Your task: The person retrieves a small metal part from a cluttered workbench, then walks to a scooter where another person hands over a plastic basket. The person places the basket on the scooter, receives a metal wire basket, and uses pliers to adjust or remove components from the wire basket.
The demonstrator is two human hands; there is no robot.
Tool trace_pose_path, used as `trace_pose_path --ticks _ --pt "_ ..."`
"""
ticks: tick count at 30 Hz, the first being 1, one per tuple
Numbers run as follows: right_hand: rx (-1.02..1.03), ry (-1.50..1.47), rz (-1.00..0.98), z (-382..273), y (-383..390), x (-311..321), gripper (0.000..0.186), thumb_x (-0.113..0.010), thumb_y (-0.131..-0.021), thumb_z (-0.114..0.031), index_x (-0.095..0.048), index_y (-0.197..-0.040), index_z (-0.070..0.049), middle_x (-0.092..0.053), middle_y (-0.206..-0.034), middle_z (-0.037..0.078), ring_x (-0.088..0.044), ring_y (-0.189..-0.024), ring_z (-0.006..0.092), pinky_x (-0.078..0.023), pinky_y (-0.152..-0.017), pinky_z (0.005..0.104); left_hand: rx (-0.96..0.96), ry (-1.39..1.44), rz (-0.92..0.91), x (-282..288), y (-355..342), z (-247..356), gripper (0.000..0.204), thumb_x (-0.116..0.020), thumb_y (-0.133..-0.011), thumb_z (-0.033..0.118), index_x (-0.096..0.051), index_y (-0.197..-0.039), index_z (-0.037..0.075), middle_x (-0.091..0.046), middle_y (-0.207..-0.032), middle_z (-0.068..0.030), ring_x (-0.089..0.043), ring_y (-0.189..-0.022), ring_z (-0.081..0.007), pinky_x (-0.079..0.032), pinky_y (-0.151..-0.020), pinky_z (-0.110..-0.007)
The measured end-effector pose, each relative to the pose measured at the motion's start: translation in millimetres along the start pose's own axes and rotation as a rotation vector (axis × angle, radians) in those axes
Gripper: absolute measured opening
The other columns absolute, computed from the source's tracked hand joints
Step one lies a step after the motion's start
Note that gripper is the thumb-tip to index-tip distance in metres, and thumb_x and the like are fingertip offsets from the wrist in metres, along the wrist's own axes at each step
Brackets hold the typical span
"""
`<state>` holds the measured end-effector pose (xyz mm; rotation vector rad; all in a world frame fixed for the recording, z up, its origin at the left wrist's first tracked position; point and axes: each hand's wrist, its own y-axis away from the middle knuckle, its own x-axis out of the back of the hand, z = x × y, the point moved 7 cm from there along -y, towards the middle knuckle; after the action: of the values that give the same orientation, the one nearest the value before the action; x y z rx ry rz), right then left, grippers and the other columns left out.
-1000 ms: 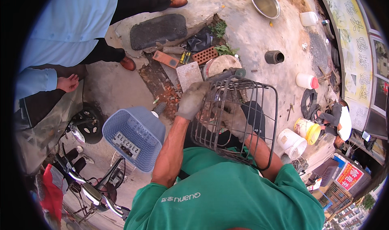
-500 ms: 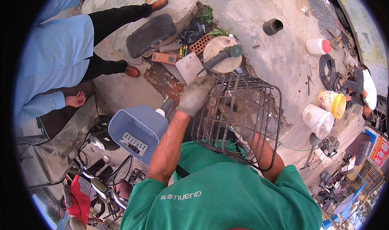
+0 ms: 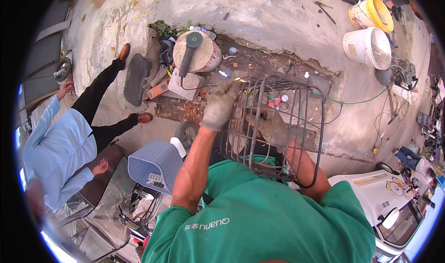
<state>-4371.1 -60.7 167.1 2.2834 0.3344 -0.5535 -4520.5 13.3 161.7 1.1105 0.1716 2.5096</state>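
Left hand (image 3: 220, 106), gloved: clenched on my wire basket's (image 3: 278, 128) rim. Right hand (image 3: 273, 129), gloved: inside basket, gripping its bars. Basket against my chest, unchanged; angle grinder (image 3: 187, 54) now nearer centre.

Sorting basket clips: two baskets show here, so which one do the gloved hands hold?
The dark wire basket: the left hand grips its rim and the right hand is inside it. The pale blue plastic basket, lower left, is untouched.
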Motion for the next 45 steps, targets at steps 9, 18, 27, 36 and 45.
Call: trace_pose_path --ticks 9,18,27,36,45 --pt "0.058 0.225 0.124 24 12 59 0.039 -0.072 -0.098 -0.025 -0.067 -0.126 0.001 -0.07 -0.099 0.006 -0.067 -0.086 0.0127 -0.056 -0.074 0.0303 0.059 0.417 0.063 -47 27 38 0.05 -0.056 -0.102 0.03 -0.057 -0.144 0.004 -0.056 -0.146 -0.0215 -0.052 -0.137 -0.0359 -0.042 -0.113 -0.038" --pt "0.138 0.062 0.051 38 12 24 0.025 -0.07 -0.1 -0.026 -0.067 -0.113 -0.005 -0.059 -0.082 -0.004 -0.05 -0.062 0.0046 -0.038 -0.052 0.0229 0.265 0.671 0.109 -45 68 7 0.059 -0.053 -0.104 0.044 -0.054 -0.147 0.004 -0.056 -0.147 -0.0196 -0.05 -0.139 -0.0327 -0.038 -0.116 -0.038" --pt "0.912 1.348 -0.535 50 -18 -74 0.046 -0.061 -0.097 -0.027 -0.063 -0.133 0.001 -0.063 -0.126 0.031 -0.056 -0.126 0.048 -0.05 -0.101 0.0546 0.563 0.788 0.436 -5 177 -67 0.067 -0.049 -0.102 0.055 -0.052 -0.15 0.008 -0.057 -0.146 -0.0206 -0.044 -0.143 -0.037 -0.036 -0.117 -0.044" --pt "0.416 1.165 -0.883 134 -25 -200 0.056 -0.063 -0.091 -0.025 -0.056 -0.14 0.001 -0.064 -0.127 0.017 -0.064 -0.113 0.0257 -0.052 -0.096 0.0394 0.568 0.454 0.786 6 307 -108 0.05 -0.052 -0.104 0.04 -0.054 -0.147 0.016 -0.048 -0.153 -0.0194 -0.046 -0.139 -0.0403 -0.042 -0.112 -0.049" --pt "0.519 1.095 -1.106 179 -3 -249 0.057 -0.057 -0.097 -0.04 -0.06 -0.136 0.002 -0.068 -0.117 0.019 -0.065 -0.109 0.0269 -0.053 -0.093 0.0393 0.622 0.072 1.05 -12 378 -107 0.044 -0.061 -0.095 0.019 -0.061 -0.138 0.012 -0.052 -0.146 -0.0229 -0.051 -0.134 -0.0392 -0.049 -0.105 -0.046"
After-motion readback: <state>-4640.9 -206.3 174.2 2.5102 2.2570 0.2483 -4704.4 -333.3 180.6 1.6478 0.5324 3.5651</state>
